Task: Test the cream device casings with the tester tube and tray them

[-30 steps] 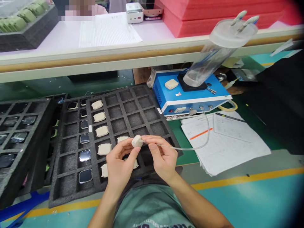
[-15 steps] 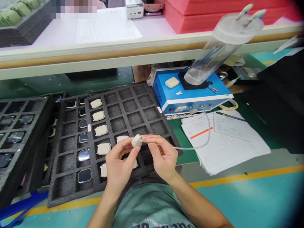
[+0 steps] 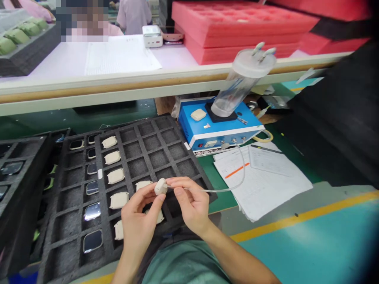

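Observation:
Between its thumb and fingers my left hand (image 3: 140, 215) pinches a small cream watch case (image 3: 160, 187), edge turned toward me. My right hand (image 3: 191, 203) grips the end of a thin clear tube (image 3: 220, 190), pressed to the side of the case. From there the tube loops to the front of a blue box-shaped device (image 3: 220, 126). Below both hands lies a black foam tray (image 3: 145, 146) with more cream watch cases (image 3: 115, 176) in its left column. Several of its pockets hold nothing; others are hidden by my hands.
A clear cylinder (image 3: 235, 92) stands tilted on the device, beside another cream case (image 3: 198, 114). Papers (image 3: 263, 181) with an orange stick lie to the right. A second foam tray (image 3: 66, 197) holds dark-screened watches. Behind runs a raised shelf (image 3: 124, 85) with red foam blocks (image 3: 237, 35); people sit beyond.
The camera view has tilted up and shifted right, so the scene sits lower and further left. Both hands keep the same hold on the watch case and tube.

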Tool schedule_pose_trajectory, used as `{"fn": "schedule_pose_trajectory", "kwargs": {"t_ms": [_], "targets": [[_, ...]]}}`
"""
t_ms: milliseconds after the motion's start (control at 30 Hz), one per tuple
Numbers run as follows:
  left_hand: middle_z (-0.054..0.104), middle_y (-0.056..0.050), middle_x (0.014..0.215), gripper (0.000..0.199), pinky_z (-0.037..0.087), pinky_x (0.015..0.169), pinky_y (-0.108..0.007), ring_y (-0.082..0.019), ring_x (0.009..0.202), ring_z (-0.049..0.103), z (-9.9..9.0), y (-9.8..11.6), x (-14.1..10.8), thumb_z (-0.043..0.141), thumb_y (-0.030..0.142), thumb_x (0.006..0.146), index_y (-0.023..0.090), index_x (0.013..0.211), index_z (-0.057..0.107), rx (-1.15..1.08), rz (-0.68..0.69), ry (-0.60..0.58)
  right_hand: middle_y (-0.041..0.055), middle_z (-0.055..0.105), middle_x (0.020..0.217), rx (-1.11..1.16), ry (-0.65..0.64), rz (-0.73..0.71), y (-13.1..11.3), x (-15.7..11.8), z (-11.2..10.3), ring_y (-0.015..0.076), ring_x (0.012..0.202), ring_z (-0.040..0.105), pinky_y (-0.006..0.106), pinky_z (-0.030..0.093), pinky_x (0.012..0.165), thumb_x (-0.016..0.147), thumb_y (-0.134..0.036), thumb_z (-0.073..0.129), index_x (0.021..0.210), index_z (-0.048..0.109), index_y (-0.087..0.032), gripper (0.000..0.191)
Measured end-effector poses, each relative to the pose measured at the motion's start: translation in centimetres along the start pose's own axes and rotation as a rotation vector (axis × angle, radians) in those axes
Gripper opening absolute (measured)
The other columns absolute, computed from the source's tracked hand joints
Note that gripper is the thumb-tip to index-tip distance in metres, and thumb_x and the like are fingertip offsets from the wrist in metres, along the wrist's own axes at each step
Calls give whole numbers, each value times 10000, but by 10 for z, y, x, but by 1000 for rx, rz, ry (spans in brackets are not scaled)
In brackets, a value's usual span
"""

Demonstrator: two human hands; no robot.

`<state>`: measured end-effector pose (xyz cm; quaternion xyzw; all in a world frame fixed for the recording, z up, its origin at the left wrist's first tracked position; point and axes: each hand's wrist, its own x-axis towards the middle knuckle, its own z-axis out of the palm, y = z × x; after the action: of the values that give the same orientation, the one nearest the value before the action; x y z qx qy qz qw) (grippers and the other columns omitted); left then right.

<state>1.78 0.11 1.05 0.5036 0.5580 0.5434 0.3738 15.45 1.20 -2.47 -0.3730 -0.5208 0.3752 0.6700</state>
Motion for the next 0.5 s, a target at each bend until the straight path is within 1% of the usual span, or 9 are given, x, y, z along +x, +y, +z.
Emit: {"fn": "schedule_pose_trajectory", "kwargs": {"t_ms": [133,233,367,500], "targets": [[831,-28,929,237,655,759,-209,-170,785,797,-2,-3,2,847,230,769,228,1004,820,18,21,8,64,779,1042,5,-13,-16,0,3,1,194,996,750,350,615,913,1008,-152,596,1057,765,-256,204],[832,-39,932,236,655,766,-215,-183,789,803,-3,-4,4,853,262,759,222,990,823,25,29,8,67,778,1020,19,2,-19,-1,5,2,195,985,754,340,621,897,1007,-162,599,1044,770,-250,195],[833,-54,933,257,654,763,-221,-196,779,806,-1,-5,6,864,300,738,209,975,825,41,21,33,68,783,999,33,16,-24,-1,8,4,184,967,759,305,630,866,1001,-178,611,1026,779,-243,182],[834,-63,943,286,650,779,-224,-198,781,807,-1,-5,6,876,322,719,200,973,827,46,14,53,76,789,999,33,22,-17,-2,10,4,188,961,764,307,638,860,1000,-200,614,1014,780,-232,170]]}}
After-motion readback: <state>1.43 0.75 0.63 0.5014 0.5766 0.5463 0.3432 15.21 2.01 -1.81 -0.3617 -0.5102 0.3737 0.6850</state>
